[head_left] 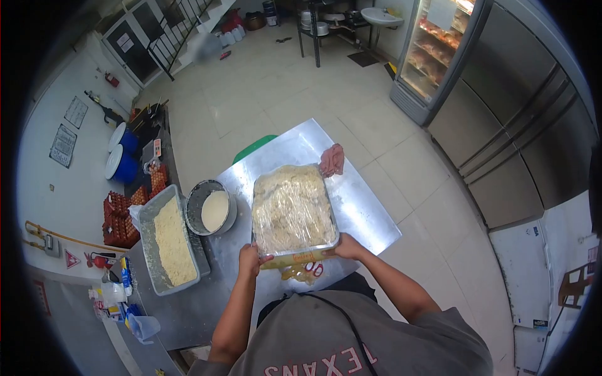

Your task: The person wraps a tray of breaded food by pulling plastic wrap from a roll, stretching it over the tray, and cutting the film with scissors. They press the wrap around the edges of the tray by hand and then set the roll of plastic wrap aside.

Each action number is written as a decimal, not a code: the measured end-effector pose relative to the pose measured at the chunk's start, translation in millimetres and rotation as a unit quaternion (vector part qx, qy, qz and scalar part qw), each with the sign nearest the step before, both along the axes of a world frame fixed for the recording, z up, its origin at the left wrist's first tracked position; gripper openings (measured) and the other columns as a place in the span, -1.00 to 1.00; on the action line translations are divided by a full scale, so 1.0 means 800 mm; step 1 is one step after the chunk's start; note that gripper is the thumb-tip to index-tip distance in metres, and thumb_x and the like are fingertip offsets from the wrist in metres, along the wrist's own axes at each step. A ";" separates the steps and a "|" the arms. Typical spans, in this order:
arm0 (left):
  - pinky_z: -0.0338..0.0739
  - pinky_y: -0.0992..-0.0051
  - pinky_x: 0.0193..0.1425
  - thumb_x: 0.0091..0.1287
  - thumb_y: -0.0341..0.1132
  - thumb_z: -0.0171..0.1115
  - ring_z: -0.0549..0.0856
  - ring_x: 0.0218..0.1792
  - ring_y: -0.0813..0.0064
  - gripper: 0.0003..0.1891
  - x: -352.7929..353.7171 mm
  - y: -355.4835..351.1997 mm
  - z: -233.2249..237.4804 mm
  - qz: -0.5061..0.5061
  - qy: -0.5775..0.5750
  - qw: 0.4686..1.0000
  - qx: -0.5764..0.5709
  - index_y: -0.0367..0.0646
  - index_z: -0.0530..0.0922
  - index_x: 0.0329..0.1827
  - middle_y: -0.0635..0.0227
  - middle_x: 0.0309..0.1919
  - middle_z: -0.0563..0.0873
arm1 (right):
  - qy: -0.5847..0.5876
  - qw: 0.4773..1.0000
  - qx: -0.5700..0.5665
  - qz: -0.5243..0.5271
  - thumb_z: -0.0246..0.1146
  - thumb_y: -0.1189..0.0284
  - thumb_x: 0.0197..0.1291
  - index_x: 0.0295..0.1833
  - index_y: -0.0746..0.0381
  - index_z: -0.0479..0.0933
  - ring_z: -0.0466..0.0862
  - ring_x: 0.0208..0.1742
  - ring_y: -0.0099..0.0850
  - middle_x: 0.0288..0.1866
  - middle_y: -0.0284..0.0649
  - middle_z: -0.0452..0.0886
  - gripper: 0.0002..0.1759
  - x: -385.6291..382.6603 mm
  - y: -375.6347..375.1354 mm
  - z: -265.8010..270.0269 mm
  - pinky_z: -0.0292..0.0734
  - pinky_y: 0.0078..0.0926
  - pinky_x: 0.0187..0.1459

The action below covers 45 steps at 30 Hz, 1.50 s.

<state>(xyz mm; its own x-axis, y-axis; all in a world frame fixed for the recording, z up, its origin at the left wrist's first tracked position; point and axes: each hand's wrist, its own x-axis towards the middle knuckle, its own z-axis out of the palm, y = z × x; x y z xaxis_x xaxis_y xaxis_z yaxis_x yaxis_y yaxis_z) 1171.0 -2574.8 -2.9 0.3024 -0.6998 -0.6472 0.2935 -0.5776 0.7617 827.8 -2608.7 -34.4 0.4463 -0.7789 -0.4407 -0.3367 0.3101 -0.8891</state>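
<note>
A metal tray [337, 229] heaped with pale, crumbly dough [291, 200] sits on the steel table, with shiny cling film stretched over the dough. Along the tray's near edge lies a long yellow cling film box [298, 258] with red lettering. My left hand [250, 259] is closed at the box's left end, by the tray's near left corner, thumb along the front. At the other end my right hand [347, 247] is closed too, beside the near right corner. Just below the box are red-handled scissors [315, 268] and some crumpled yellowish plastic [295, 274].
Left of the tray stand a round metal pot [229, 210] with pale contents and a grey tub [195, 263] of crumbly flour mix. A reddish cloth [332, 160] lies at the tray's far right corner. Egg trays [119, 216] are stacked further left; steel fridges [501, 119] line the right.
</note>
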 end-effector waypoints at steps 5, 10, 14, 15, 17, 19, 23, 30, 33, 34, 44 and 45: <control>0.87 0.20 -0.29 0.59 -0.33 -0.01 0.75 -0.13 -0.02 -0.68 0.007 -0.024 0.029 0.022 -0.010 1.000 -0.012 -0.55 0.42 0.07 -0.15 0.09 0.58 | 0.019 1.000 -0.017 0.017 0.61 0.39 -0.07 0.15 0.35 0.64 0.75 0.05 -0.22 0.04 -0.03 0.77 -0.38 -0.006 -0.018 0.012 0.57 -0.32 0.16; 0.88 0.26 -0.31 0.54 -0.40 0.04 0.76 -0.24 0.07 -0.74 -0.001 -0.046 0.062 0.039 0.013 0.998 -0.041 -0.55 0.48 -0.05 -0.13 -0.04 0.62 | 0.030 0.974 -0.172 0.145 0.41 0.53 0.11 0.10 0.17 0.66 0.74 0.01 -0.14 0.01 -0.07 0.77 -0.61 -0.024 0.042 -0.058 0.57 -0.27 0.14; 0.88 0.28 -0.30 0.52 -0.43 0.06 0.76 -0.28 0.11 -0.75 -0.005 -0.057 0.078 0.057 0.004 0.997 -0.045 -0.57 0.47 -0.06 -0.10 -0.11 0.63 | 0.037 0.890 -0.346 0.294 0.36 0.49 0.15 0.24 0.19 0.59 0.58 0.21 0.14 0.19 0.08 0.64 -0.52 -0.043 0.094 -0.090 0.47 -0.10 0.29; 0.87 0.32 -0.28 0.50 -0.43 0.08 0.77 -0.23 0.15 -0.73 -0.005 -0.058 0.085 0.054 -0.008 0.998 -0.034 -0.59 0.49 0.02 -0.07 -0.07 0.67 | 0.034 0.891 -0.343 0.296 0.36 0.49 0.15 0.24 0.19 0.59 0.58 0.21 0.14 0.19 0.08 0.64 -0.52 -0.042 0.100 -0.071 0.47 -0.10 0.29; 0.86 0.36 -0.26 0.48 -0.44 0.10 0.77 -0.18 0.20 -0.68 -0.007 -0.061 0.089 0.047 -0.020 0.998 -0.026 -0.61 0.51 0.10 -0.04 -0.03 0.70 | -0.013 0.961 -0.171 0.217 0.40 0.42 0.23 0.30 0.23 0.54 0.61 0.24 -0.05 0.20 -0.02 0.68 -0.49 -0.050 0.107 -0.029 0.44 -0.21 0.32; 0.86 0.35 -0.25 0.46 -0.46 0.10 0.77 -0.17 0.19 -0.69 -0.003 -0.058 0.086 0.043 -0.005 0.999 -0.027 -0.61 0.51 0.09 -0.04 -0.01 0.69 | -0.143 0.985 0.031 0.096 0.42 0.37 0.25 0.33 0.24 0.53 0.62 0.22 -0.20 0.19 -0.10 0.69 -0.46 -0.038 0.117 -0.026 0.45 -0.28 0.31; 0.89 0.25 -0.28 0.53 -0.41 0.06 0.75 -0.28 0.09 -0.74 0.009 -0.047 0.045 0.019 -0.008 0.998 -0.054 -0.59 0.47 -0.11 -0.09 -0.12 0.62 | -0.208 0.957 0.192 -0.059 0.47 0.39 0.27 0.29 0.27 0.57 0.65 0.10 -0.49 0.12 -0.30 0.73 -0.50 -0.014 0.132 -0.052 0.49 -0.46 0.23; 0.86 0.28 -0.27 0.52 -0.42 0.04 0.77 -0.20 0.06 -0.75 0.007 -0.012 0.003 0.000 -0.020 0.999 -0.026 -0.56 0.45 0.00 -0.09 0.01 0.65 | -0.027 0.996 0.053 0.064 0.48 0.61 -0.02 0.08 0.33 0.67 0.73 0.00 -0.37 -0.03 -0.17 0.79 -0.55 -0.030 0.162 -0.098 0.58 -0.36 0.17; 0.87 0.27 -0.27 0.56 -0.39 0.03 0.77 -0.26 0.02 -0.74 0.006 0.000 -0.033 -0.002 -0.003 1.000 -0.027 -0.54 0.44 -0.02 -0.09 -0.04 0.62 | -0.016 0.993 0.064 0.100 0.51 0.62 -0.01 0.13 0.34 0.64 0.71 0.05 -0.40 0.02 -0.16 0.78 -0.50 -0.038 0.166 -0.090 0.55 -0.41 0.23; 0.88 0.26 -0.27 0.57 -0.36 0.05 0.77 -0.30 0.00 -0.72 0.008 0.004 -0.051 -0.005 0.003 0.999 -0.034 -0.54 0.43 -0.02 -0.08 -0.08 0.60 | -0.013 0.993 0.068 0.101 0.51 0.62 -0.01 0.13 0.34 0.64 0.71 0.05 -0.40 0.02 -0.16 0.78 -0.50 -0.036 0.170 -0.087 0.55 -0.41 0.23; 0.78 0.25 -0.27 0.61 -0.17 0.04 0.80 -0.25 0.08 -0.59 0.055 0.060 -0.136 -0.155 -0.135 0.979 0.015 -0.48 0.56 -0.08 0.05 -0.24 0.71 | 0.004 0.985 -0.021 0.172 0.36 0.62 0.17 0.17 0.32 0.62 0.71 0.07 -0.30 0.04 -0.05 0.77 -0.59 -0.056 0.191 -0.063 0.54 -0.35 0.22; 0.73 0.23 -0.21 0.57 -0.02 0.08 0.81 -0.21 0.09 -0.47 0.062 0.077 -0.125 -0.217 -0.332 0.918 0.008 -0.48 0.60 -0.14 0.08 -0.32 0.72 | -0.002 0.979 -0.061 0.194 0.30 0.64 0.21 0.17 0.33 0.61 0.72 0.05 -0.32 0.01 -0.05 0.77 -0.62 -0.067 0.184 -0.072 0.55 -0.35 0.20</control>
<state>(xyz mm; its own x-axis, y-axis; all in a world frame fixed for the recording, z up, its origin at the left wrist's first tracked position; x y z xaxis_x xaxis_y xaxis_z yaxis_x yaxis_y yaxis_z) 1220.7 -2513.4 -103.1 0.3284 -0.8391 -0.4336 -0.4925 -0.5438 0.6795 774.4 -2461.3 -91.6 0.7202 -0.5980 -0.3517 -0.4040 0.0505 -0.9134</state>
